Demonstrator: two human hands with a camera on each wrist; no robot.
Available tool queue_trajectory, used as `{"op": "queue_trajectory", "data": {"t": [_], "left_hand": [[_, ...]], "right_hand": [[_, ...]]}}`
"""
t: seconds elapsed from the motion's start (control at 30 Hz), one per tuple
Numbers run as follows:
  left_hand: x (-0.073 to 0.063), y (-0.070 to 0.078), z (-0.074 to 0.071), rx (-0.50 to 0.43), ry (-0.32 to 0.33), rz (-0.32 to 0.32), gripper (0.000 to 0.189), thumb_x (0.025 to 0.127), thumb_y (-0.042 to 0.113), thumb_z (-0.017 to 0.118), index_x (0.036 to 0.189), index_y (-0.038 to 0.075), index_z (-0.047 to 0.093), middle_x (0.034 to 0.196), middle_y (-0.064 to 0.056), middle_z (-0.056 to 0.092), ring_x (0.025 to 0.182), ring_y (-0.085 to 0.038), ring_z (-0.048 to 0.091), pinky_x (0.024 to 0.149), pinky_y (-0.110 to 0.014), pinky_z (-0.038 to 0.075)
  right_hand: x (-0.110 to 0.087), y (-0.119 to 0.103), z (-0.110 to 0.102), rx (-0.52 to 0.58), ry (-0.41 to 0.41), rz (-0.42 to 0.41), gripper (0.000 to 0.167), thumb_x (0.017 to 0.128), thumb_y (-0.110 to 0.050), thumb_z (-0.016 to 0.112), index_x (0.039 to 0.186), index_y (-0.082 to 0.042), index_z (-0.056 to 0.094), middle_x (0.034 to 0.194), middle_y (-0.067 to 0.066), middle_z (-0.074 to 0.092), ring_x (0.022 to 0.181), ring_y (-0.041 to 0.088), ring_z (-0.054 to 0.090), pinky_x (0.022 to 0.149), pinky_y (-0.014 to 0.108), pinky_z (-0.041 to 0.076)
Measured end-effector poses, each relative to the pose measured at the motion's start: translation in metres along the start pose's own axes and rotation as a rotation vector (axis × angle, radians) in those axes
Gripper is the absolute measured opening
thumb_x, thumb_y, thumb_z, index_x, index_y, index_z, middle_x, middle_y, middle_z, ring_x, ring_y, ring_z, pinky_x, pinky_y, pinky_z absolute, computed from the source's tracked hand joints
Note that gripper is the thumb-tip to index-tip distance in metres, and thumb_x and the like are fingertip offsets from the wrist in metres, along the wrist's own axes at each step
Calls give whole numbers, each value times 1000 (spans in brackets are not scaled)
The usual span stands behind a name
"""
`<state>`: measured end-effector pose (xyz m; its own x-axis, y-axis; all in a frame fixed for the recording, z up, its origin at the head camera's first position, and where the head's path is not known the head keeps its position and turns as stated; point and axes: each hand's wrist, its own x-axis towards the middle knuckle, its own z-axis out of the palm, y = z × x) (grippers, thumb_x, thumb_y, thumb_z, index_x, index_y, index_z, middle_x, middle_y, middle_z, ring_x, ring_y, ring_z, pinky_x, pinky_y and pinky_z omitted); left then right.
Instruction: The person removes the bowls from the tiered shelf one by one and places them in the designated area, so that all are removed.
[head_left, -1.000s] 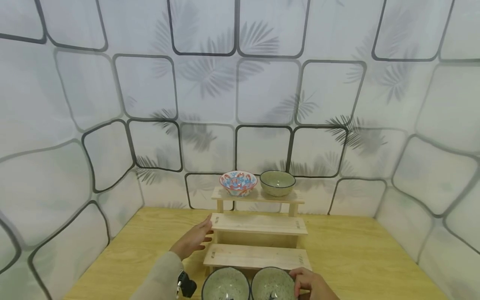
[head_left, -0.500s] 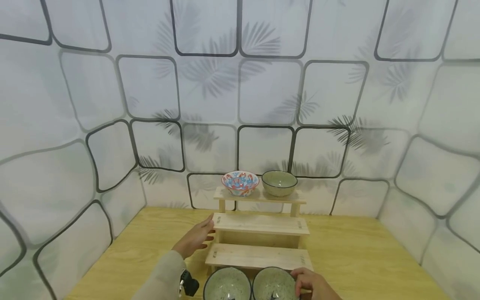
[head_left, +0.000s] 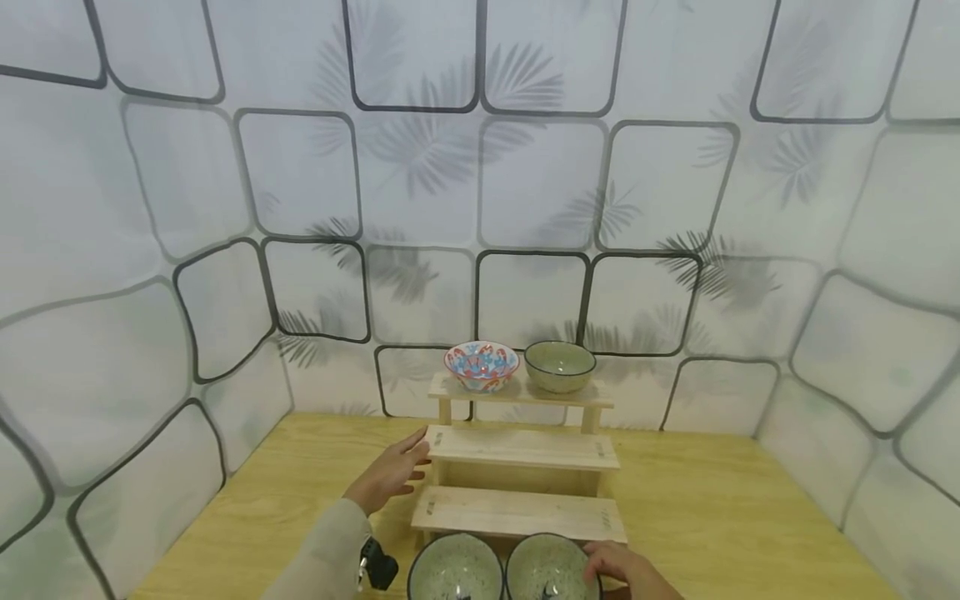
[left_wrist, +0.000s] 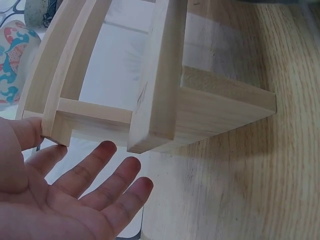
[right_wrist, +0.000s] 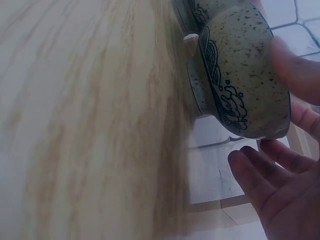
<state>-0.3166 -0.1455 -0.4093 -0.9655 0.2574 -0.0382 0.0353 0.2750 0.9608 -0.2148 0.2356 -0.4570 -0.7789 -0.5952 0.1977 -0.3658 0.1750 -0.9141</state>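
Note:
Two speckled green bowls with dark rims stand side by side at the bottom of the head view, the left bowl [head_left: 456, 571] beside the right bowl [head_left: 546, 567]. My right hand [head_left: 630, 571] holds the right bowl at its right rim; the right wrist view shows the thumb [right_wrist: 295, 70] over the rim and the other fingers lower, near its outer side. My left hand [head_left: 390, 475] touches the left end of the middle step of a wooden tiered shelf [head_left: 521, 447]. Its fingers are extended and spread in the left wrist view, with the thumb at the board end.
On the shelf's top tier sit a red and blue patterned bowl [head_left: 482, 367] and a green bowl [head_left: 559, 368]. The lower step [head_left: 517, 512] is just behind the front bowls. A wood-grain table [head_left: 712, 508] lies beneath, with patterned curtain walls [head_left: 525, 183] around it.
The head view has shifted slightly, moving the scene a little to the right. My right fingers have moved slightly at the bowl's rim. The left hand stays at the shelf.

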Motion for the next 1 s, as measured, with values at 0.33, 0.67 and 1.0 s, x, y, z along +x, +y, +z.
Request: {"op": "queue_trajectory", "data": {"t": [0.33, 0.67, 1.0], "left_hand": [[-1, 2, -1, -17, 18, 9, 58, 105, 33, 43, 154, 8, 25, 138, -31, 46, 123, -52, 45, 97, -64, 36], [1, 3, -1, 2, 30, 5, 57, 105, 32, 43, 154, 9, 26, 139, -31, 44, 123, -51, 46, 95, -64, 37], [5, 4, -2, -10, 34, 4, 51, 104, 26, 46, 152, 14, 33, 147, -28, 34, 123, -49, 47, 95, -62, 38]], "right_hand": [[-4, -18, -16, 53, 11, 42, 34, 101, -8, 51, 128, 11, 44, 133, 30, 44, 113, -5, 52, 86, 33, 51], [9, -36, -31, -202, 136, -202, 29, 99, 4, 48, 126, 14, 44, 122, 37, 47, 114, 18, 60, 78, 38, 55], [26, -52, -48, -252, 199, -291, 27, 96, 10, 48, 123, 15, 46, 121, 36, 49, 112, 7, 58, 79, 33, 55]]}}
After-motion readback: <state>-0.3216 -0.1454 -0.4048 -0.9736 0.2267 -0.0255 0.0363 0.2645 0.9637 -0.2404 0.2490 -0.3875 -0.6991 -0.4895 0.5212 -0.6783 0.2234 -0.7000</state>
